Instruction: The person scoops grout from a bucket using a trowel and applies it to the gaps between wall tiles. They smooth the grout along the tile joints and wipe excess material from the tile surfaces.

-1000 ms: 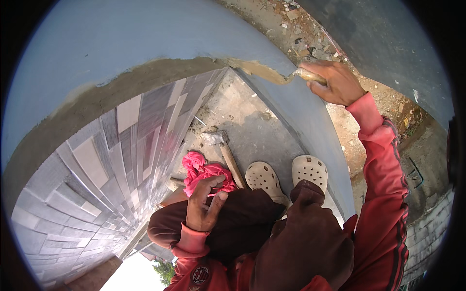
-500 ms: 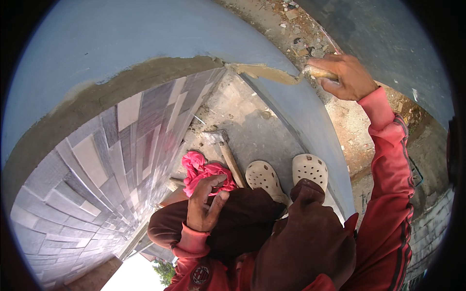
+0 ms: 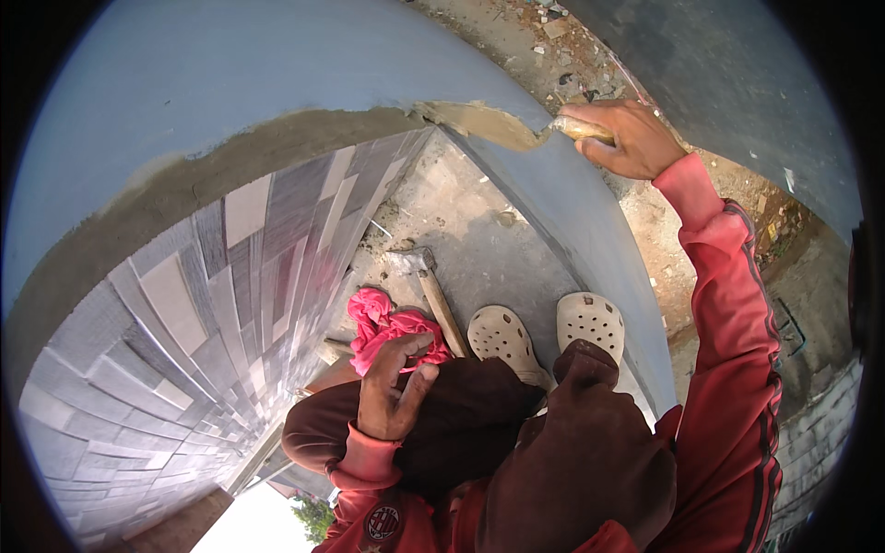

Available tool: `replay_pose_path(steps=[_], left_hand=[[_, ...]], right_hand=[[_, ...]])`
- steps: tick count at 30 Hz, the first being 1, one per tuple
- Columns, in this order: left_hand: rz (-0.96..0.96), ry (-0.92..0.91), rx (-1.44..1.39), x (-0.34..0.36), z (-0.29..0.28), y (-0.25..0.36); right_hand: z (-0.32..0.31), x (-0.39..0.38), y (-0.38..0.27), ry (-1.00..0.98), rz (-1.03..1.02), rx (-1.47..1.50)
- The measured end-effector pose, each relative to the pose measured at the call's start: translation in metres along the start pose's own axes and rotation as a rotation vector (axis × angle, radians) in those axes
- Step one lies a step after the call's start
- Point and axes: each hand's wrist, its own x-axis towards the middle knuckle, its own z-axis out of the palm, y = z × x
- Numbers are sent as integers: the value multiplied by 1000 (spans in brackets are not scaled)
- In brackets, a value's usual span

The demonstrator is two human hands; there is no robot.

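Head view, right hand point(image 3: 627, 138) fingers clamped on trowel point(image 3: 576, 127), left hand point(image 3: 392, 392) fingers curled on pink cloth point(image 3: 387, 324), hammer point(image 3: 433, 295) beside.

A single head-worn fisheye view looks steeply down along the person's own body, close over the knees and the two pale clogs point(image 3: 544, 332). The tiled wall point(image 3: 184, 332) bends up the left side. The ledge top point(image 3: 516, 124) arcs across the upper frame. Bare ground fills the upper right, and dark corners ring the circular picture.
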Motion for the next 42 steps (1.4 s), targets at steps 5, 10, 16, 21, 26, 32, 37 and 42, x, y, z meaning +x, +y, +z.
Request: replay_pose_path(steps=[5, 10, 16, 21, 26, 32, 37, 42], left_hand=[[28, -14, 34, 2, 1, -3], [28, 18, 4, 15, 2, 0], [-124, 186, -735, 107, 10, -8], [-235, 289, -1117, 168, 12, 4], [-245, 356, -1237, 188, 12, 15], [-254, 331, -1386, 195, 4, 16], [-248, 298, -1402, 193, -3, 13], [-250, 310, -1358, 193, -1, 15]], right_hand=[[-2, 4, 8, 44, -86, 10], [-11, 7, 2, 96, -188, 12], [-14, -13, 3, 6, 61, 273], [14, -7, 13, 25, 28, 136], [17, 4, 19, -16, 13, 93], [6, 3, 19, -23, -42, 117], [-5, -15, 11, -90, -9, 442], [9, -22, 14, -41, 186, 423]])
